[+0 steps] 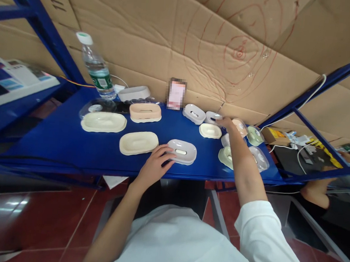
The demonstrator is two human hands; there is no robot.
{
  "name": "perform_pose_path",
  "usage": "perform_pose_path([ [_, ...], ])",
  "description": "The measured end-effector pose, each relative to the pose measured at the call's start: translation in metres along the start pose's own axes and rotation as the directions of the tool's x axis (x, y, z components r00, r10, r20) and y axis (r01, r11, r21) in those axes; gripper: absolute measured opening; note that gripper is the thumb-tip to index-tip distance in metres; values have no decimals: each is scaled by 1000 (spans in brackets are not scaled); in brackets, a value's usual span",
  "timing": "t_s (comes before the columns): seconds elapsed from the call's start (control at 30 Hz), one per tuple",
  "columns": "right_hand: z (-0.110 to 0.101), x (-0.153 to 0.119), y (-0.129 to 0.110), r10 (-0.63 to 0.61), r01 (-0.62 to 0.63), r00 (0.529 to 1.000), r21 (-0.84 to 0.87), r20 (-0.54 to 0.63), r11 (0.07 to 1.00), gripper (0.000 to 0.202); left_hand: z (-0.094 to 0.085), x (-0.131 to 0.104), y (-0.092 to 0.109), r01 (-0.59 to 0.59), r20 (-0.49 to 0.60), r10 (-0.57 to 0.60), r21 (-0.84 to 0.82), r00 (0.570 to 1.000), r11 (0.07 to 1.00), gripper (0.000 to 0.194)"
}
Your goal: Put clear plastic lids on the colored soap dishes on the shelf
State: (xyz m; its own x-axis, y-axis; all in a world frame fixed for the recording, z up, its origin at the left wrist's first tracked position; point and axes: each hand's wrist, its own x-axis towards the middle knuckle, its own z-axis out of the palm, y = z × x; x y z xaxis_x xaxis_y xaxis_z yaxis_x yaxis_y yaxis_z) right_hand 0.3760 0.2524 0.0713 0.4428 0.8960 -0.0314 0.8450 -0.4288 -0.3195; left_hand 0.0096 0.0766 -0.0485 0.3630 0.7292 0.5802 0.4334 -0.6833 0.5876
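Note:
My left hand (158, 162) holds the left end of a lavender oval soap dish (188, 153), its fingers over the rim and thumb at the near side. To its left lies a cream oval tray (131, 143). Stretched to the back of the table, my right hand (224, 122) has its fingers on the right end of a small grey soap dish (211, 117); the fingertips are partly hidden. A larger grey soap dish (193, 114) sits beside that one, with a small cream tray (210, 131) just in front.
On the blue table (70, 147) stand a peach soap dish (145, 111), a long cream tray (103, 122) and a water bottle (99, 74). Green dishes (255, 135) and others cluster around my right forearm. A phone (176, 94) leans against the cardboard wall. Another person's arm (317, 190) shows at right.

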Motion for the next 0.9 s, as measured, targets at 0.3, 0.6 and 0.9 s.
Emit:
perform_pose_path([
  [0.3, -2, -133, 2, -657, 655, 754, -74, -9, 752, 74, -3, 0, 5, 145, -34, -149, -105, 988, 984, 53],
  [0.6, 63, -203, -3, -899, 893, 411, 132, 151, 430, 72, 0, -1, -1, 120, -45, -125, -111, 991, 987, 67],
  [0.9, 69, -195, -6, -943, 942, 306, 105, 131, 320, 66, -2, -2, -7, 150, -59, -153, -56, 986, 987, 60],
])
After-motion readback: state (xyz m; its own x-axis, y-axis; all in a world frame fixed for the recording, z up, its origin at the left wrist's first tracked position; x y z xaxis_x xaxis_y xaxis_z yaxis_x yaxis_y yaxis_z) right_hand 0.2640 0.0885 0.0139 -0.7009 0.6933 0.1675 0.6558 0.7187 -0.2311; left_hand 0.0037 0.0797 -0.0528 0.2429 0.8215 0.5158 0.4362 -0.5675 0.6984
